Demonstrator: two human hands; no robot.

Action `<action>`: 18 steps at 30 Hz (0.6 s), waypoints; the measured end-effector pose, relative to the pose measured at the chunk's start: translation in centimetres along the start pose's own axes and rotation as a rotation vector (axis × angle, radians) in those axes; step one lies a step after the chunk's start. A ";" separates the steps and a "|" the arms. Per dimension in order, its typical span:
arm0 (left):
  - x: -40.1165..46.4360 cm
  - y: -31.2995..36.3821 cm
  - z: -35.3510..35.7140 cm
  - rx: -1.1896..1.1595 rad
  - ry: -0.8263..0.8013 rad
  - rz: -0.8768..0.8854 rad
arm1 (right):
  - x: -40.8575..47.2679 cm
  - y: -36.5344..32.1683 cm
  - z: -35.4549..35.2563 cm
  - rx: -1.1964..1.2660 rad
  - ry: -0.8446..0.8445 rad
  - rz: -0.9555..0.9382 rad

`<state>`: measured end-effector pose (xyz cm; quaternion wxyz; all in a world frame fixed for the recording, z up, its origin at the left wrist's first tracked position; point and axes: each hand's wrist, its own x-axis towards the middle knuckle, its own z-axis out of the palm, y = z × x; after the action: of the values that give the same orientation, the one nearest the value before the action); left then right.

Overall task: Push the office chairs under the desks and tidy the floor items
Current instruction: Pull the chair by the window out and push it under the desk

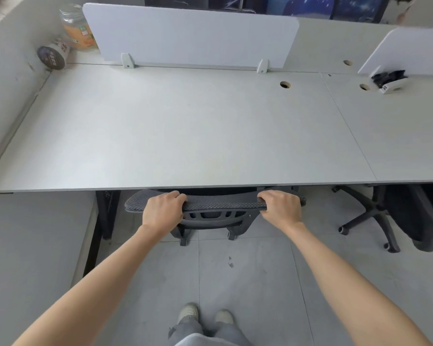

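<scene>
A black mesh office chair [220,204] stands at the front edge of the pale grey desk [175,136], its seat hidden beneath the desktop and only the top of its backrest showing. My left hand [164,212] grips the left part of the backrest's top edge, fingers curled over it. My right hand [280,209] grips the right part of the same edge. A second black office chair [415,216] stands at the neighbouring desk on the right, its star base and castors [368,218] out on the floor.
White divider panels [190,33] run along the back of the desk. A glass jar [76,26] and a lying cup [53,56] sit at the back left corner. A black desk leg [105,213] stands left of the chair. Grey tiled floor [248,275] stretches to my feet.
</scene>
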<state>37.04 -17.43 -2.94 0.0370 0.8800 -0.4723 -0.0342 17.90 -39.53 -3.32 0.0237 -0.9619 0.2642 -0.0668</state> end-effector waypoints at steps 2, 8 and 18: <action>-0.1 0.1 0.0 -0.013 -0.012 -0.014 | 0.0 0.1 0.1 0.004 0.008 -0.009; 0.0 0.1 0.4 -0.035 0.023 -0.066 | -0.1 0.3 0.3 0.042 -0.017 -0.009; -1.8 1.7 -1.5 -0.478 0.131 0.267 | -4.2 -1.5 -0.1 0.126 0.160 0.026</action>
<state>34.79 -16.81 -1.28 0.2783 0.7766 -0.5591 -0.0827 15.07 -36.10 -3.62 0.0638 -0.9466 0.2729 -0.1595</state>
